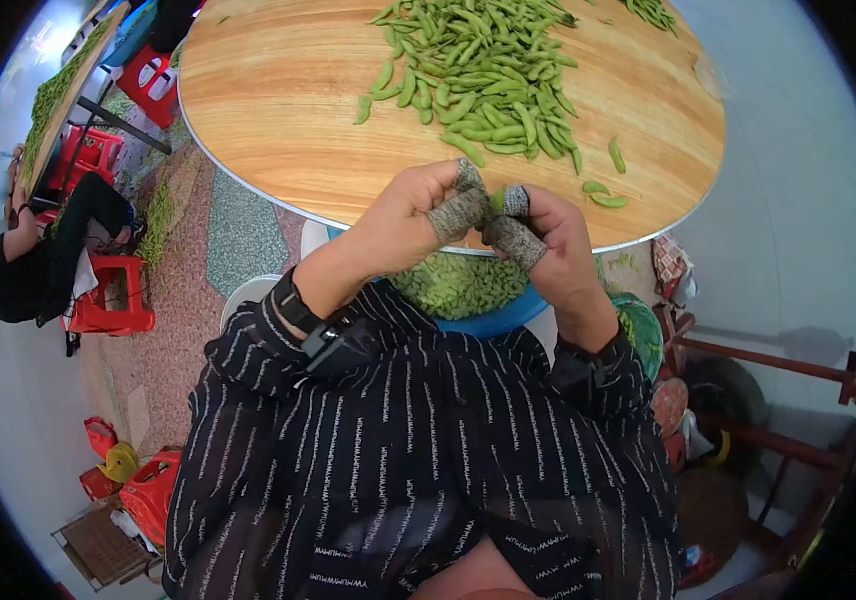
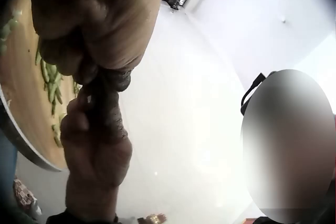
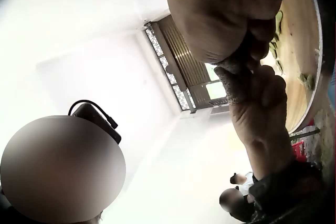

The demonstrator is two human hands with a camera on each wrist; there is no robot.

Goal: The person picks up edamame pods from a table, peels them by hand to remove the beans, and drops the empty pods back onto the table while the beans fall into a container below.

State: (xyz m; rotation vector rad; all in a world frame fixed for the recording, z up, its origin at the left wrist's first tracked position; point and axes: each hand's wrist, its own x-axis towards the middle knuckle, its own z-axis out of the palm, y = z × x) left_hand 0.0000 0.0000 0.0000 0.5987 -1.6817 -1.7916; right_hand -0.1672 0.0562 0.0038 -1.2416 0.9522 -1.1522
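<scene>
Both hands meet over the near edge of a round wooden table (image 1: 278,90), grey knitted covers on thumbs and fingers. The left hand (image 1: 413,215) and the right hand (image 1: 553,240) pinch a small green pod (image 1: 496,203) between their fingertips, which hide most of it. In the left wrist view the left hand (image 2: 100,19) is above the right hand (image 2: 97,150), fingertips together; the right wrist view shows the right hand (image 3: 226,14) above the left hand (image 3: 260,108). A heap of green pods (image 1: 488,80) lies beyond them on the table.
Below the table edge, a blue basin (image 1: 498,318) holds shelled green beans (image 1: 458,285). Loose pods (image 1: 608,200) lie at the table's right. Red stools (image 1: 113,300) and two seated people are at the left; a reddish frame (image 1: 768,360) stands at the right.
</scene>
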